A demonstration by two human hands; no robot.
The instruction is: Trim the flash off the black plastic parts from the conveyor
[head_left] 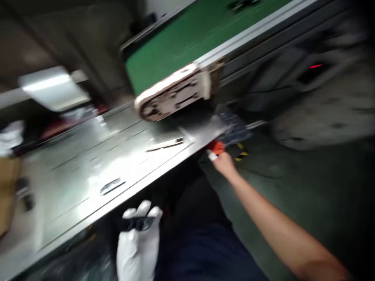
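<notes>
Navy-blue cloth clothing [211,251] sits closest, on the worker's lap area. Beyond it, biggest item: long, shiny grey metal-topped bench [67,187], slanting across my view, with strong glare mid-surface. Next down: flat green conveyor-like belt [175,50] with a pale rail, behind the bench. At its near end, rounded pale metal fitting [172,93], overhanging the bench top.

Hands next. White-gloved left hand [138,246] is raised just off the bench's front edge, fingers curled. Bare-skinned right hand [225,163], some white at a fingertip, is stretched out to the bench's right-hand corner.

Small stuff: slim pale tool with a black end [165,145], lying on the bench below the fitting. Dark glossy flat piece [140,223] — in the left hand, pinched between thumb and fingers, clear of the bench. Small grey flat piece [113,186], on the bench near the front edge. Red-orange object [217,148] right at the right fingertips; clasped or only touched, can't tell — too blurred.

Progress: looks mid-job to me, the dark piece in hand and not set down. Nothing shows as clearly finished; how much is left, can't say.
</notes>
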